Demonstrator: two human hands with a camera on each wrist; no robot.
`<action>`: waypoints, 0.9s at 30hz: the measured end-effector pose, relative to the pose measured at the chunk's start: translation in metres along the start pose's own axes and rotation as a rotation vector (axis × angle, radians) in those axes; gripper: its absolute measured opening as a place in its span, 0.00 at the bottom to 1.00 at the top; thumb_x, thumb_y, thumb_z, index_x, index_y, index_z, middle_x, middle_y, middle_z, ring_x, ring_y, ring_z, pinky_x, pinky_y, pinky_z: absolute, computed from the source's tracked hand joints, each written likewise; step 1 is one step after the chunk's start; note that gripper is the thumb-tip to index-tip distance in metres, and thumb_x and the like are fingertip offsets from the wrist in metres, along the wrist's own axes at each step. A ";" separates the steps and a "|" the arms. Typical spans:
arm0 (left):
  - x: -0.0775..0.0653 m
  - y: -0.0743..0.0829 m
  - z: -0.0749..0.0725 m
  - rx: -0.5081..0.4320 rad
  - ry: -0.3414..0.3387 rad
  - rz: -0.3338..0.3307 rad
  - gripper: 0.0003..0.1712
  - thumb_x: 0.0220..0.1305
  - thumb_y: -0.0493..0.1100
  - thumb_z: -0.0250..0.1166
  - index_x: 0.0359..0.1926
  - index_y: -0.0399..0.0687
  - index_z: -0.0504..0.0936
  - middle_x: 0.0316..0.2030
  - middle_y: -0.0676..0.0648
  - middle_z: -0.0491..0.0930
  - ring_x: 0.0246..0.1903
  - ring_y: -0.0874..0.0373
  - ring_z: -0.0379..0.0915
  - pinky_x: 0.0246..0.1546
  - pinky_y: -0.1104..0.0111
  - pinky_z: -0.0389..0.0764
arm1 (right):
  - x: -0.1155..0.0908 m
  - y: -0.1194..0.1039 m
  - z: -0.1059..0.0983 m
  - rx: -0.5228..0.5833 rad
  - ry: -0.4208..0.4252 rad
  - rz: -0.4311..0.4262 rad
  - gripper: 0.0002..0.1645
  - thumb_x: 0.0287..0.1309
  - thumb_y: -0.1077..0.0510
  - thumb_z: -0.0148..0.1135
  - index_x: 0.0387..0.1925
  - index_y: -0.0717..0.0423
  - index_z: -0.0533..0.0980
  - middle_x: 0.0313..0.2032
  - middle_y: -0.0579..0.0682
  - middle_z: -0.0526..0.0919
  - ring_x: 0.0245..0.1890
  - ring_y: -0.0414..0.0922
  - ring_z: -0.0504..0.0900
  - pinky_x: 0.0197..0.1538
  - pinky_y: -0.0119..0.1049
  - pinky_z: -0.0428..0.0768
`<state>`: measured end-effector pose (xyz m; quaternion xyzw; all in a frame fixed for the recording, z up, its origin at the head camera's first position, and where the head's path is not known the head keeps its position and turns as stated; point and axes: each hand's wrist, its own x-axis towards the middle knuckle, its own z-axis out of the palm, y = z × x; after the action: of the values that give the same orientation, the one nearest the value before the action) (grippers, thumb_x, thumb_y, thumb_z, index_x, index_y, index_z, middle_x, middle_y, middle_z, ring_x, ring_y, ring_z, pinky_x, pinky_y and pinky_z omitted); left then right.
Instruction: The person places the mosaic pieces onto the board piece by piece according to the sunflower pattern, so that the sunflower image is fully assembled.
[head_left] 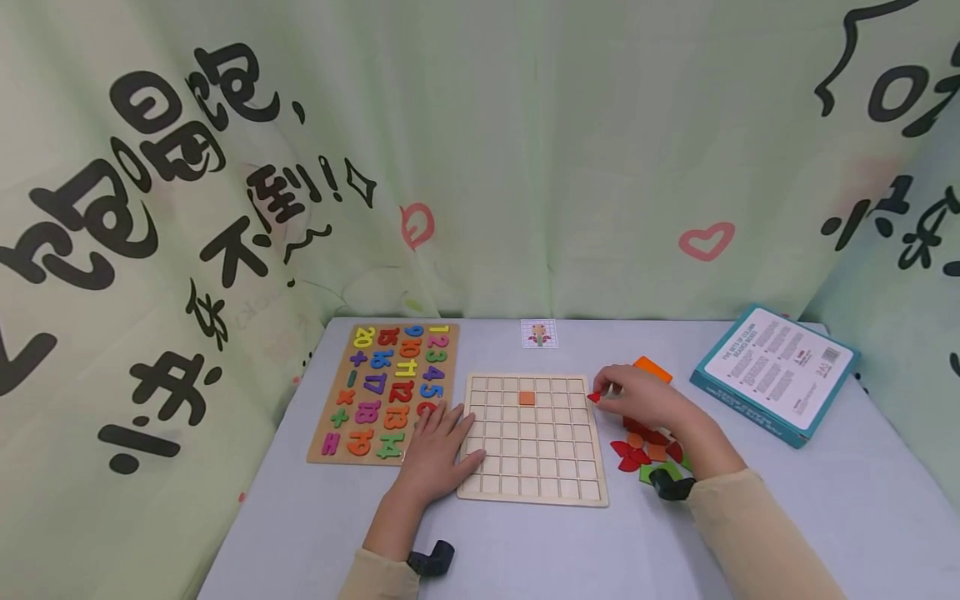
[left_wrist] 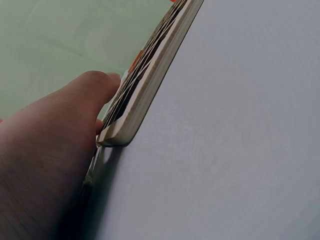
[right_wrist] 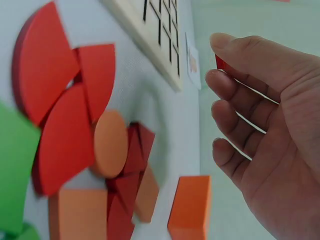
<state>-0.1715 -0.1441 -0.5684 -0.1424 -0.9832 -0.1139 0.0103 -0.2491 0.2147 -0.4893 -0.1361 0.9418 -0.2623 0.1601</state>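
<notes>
A wooden grid board (head_left: 510,475) lies on the table, with one orange square (head_left: 527,398) in an upper cell. My left hand (head_left: 435,454) rests spread out at the board's left edge, thumb over the grid; in the left wrist view the thumb (left_wrist: 100,87) lies along the rim. Between thumb and fingers, my right hand (head_left: 637,396) pinches a small red piece (head_left: 594,397) at the board's upper right edge. Most of that piece is hidden by the fingers in the right wrist view. Below this hand lies a pile of red pieces (right_wrist: 65,140), orange pieces (right_wrist: 111,145) and green pieces (right_wrist: 15,170).
Left of the grid stands a number board (head_left: 345,417) with coloured numerals and signs. A small pattern card (head_left: 539,333) lies behind the grid. On the right is a teal box (head_left: 776,375), and an orange block (head_left: 652,368) sits beyond the right hand. A curtain (head_left: 525,167) hangs behind the table.
</notes>
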 end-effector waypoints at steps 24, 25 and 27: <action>-0.001 0.002 -0.004 0.005 -0.006 0.001 0.41 0.66 0.72 0.51 0.73 0.59 0.66 0.76 0.50 0.59 0.78 0.47 0.42 0.77 0.47 0.46 | 0.037 -0.053 0.017 0.050 -0.022 -0.156 0.10 0.59 0.53 0.69 0.42 0.46 0.79 0.37 0.45 0.79 0.42 0.45 0.74 0.44 0.35 0.78; -0.001 0.002 -0.004 0.006 -0.009 -0.001 0.41 0.66 0.72 0.51 0.73 0.59 0.65 0.76 0.50 0.58 0.78 0.47 0.42 0.77 0.47 0.46 | 0.039 -0.055 0.020 0.050 -0.020 -0.165 0.10 0.59 0.53 0.69 0.42 0.47 0.79 0.37 0.45 0.79 0.41 0.45 0.74 0.44 0.35 0.78; -0.001 0.002 -0.005 0.008 -0.013 -0.004 0.41 0.66 0.72 0.51 0.73 0.60 0.65 0.76 0.50 0.58 0.78 0.47 0.42 0.77 0.48 0.45 | 0.044 -0.057 0.026 0.052 -0.016 -0.188 0.10 0.59 0.54 0.69 0.42 0.48 0.79 0.35 0.46 0.78 0.39 0.44 0.74 0.42 0.34 0.77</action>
<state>-0.1700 -0.1434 -0.5636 -0.1410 -0.9840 -0.1091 0.0043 -0.2695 0.1412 -0.4894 -0.2215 0.9165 -0.2995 0.1457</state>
